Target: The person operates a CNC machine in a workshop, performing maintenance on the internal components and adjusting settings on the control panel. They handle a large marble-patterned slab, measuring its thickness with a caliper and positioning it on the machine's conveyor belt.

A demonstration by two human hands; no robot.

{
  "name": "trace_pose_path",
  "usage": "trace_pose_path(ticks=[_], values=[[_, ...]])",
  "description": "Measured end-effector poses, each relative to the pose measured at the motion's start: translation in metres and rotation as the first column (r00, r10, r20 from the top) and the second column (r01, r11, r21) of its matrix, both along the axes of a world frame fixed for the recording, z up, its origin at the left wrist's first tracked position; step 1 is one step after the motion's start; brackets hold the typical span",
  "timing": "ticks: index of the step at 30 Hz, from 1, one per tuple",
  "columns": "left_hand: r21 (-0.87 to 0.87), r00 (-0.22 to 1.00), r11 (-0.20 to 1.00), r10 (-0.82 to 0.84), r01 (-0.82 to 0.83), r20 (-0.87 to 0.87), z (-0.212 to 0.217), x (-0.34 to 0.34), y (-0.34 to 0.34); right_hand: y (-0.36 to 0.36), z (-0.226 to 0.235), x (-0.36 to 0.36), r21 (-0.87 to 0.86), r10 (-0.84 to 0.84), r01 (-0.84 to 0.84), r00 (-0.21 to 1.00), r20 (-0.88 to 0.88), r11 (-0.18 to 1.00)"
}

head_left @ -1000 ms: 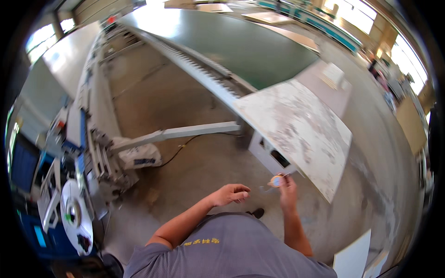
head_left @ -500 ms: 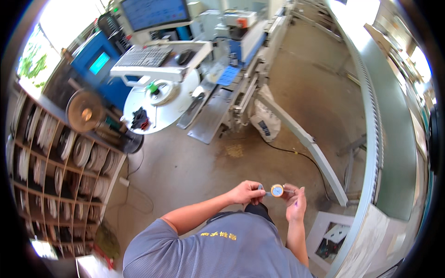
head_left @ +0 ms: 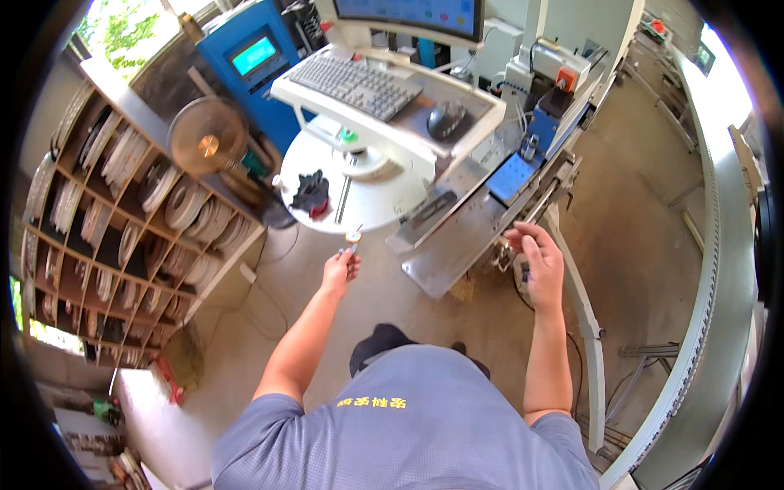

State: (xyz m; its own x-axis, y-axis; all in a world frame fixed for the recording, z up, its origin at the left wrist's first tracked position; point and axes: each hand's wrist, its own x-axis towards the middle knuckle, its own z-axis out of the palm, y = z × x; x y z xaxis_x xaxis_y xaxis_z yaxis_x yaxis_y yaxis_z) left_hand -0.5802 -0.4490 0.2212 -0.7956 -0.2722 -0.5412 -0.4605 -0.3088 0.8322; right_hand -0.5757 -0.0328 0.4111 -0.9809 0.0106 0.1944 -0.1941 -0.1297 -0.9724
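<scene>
Small dial gauge (head_left: 353,237), held in left hand (head_left: 341,271): fingers of that hand bent and closed around the near end. Round head just beyond the fingertips, on the side away from the body. Long axis running outward from the grip, leaning slightly rightward, toward round white bench (head_left: 377,206). Head in line with the near edge of the bench; over the top or short of it, cannot tell. Left hand nearer, being the one in contact. Right hand (head_left: 539,263) well apart to the right, raised near metal plate (head_left: 445,265); fingers loosely curled with a gap, nothing seen in them.

Appearance of gauge: round, pale face, thin yellow-orange rim, slim tip projecting past the head; rest largely hidden by the fingers; markings too small to read.

On the bench, beyond the gauge: crumpled black cloth (head_left: 310,193) with a red patch, at left; thin dark rod (head_left: 343,200), pointing roughly toward the gauge; pale roll (head_left: 376,167) behind. Farther back: keyboard (head_left: 355,86) and black mouse (head_left: 447,120) on raised pale stand (head_left: 384,133). Far left: wooden rack (head_left: 220,278) with rolls (head_left: 184,206) in compartments.
</scene>
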Motion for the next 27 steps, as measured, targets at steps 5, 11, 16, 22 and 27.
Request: trace_pose_path(ticks=[5, 11, 16, 22, 27], values=[[0.184, 0.995, 0.98, -0.088, 0.079, 0.047, -0.057, -0.082, -0.056, -0.094, 0.059, -0.103, 0.525, -0.168, 0.384, 0.895, -0.413, 0.76], [0.326, 0.9, 0.877, -0.414, 0.353, 0.14, -0.077, -0.121, -0.093, -0.168, 0.065, -0.181, 0.778, -0.361, 0.525, 0.84, -0.406, 0.346], [0.124, 0.397, 0.499, -0.796, 0.858, 0.456, -0.009, -0.142, -0.11, -0.182, 0.066, -0.189, 0.85, -0.468, 0.456, 0.831, -0.3, 0.264], [-0.172, 0.215, 0.261, -0.945, 0.95, -0.245, 0.171, -0.204, -0.083, -0.196, 0.068, -0.185, 0.853, -0.459, 0.475, 0.82, -0.341, 0.216], [-0.696, 0.098, 0.718, -0.693, 0.006, -0.714, 0.262, -0.283, -0.04, -0.195, 0.072, -0.18, 0.859, -0.471, 0.467, 0.819, -0.329, 0.212]])
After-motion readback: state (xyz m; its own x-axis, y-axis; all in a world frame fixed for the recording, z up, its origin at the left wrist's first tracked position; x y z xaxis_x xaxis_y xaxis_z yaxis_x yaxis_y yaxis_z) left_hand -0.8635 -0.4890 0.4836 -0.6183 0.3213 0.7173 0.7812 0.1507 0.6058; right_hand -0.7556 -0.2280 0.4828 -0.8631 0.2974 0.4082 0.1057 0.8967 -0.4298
